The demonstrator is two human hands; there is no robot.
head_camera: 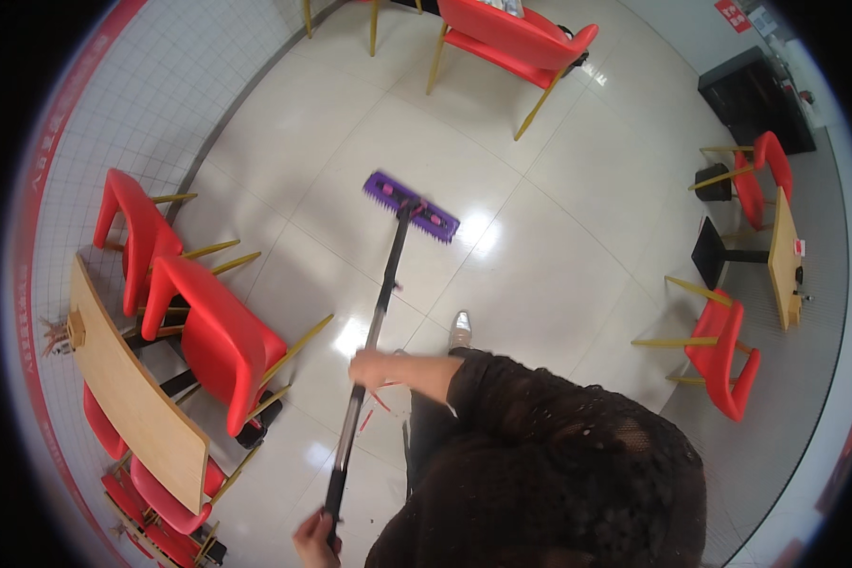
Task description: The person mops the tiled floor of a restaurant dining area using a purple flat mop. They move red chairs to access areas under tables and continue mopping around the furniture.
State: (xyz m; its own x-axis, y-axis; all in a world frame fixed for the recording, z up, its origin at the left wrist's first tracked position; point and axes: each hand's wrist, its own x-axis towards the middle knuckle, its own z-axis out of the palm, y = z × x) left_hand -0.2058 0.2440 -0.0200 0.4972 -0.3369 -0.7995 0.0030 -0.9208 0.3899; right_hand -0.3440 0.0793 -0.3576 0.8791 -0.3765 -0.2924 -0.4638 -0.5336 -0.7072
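Observation:
My right hand (370, 369) is closed around the middle of a telescopic mop pole (378, 323), with the forearm reaching across from the right. Near the lower left of the view, my left hand (317, 541) grips the black upper end of the pole. The pole slants up and slightly right to a flat mop head (412, 206) with a purple fringed pad, which lies on the glossy tiled floor (511, 284). A silver-toed shoe (461, 328) shows just beyond my black sleeve.
Red chairs (220, 334) with yellowish legs surround a wooden table (135, 383) on the left. Another red chair (518, 42) stands ahead. On the right are a small table (782, 255), more red chairs, a black bin (713, 182) and a black cabinet (756, 99). A gridded wall runs along the left.

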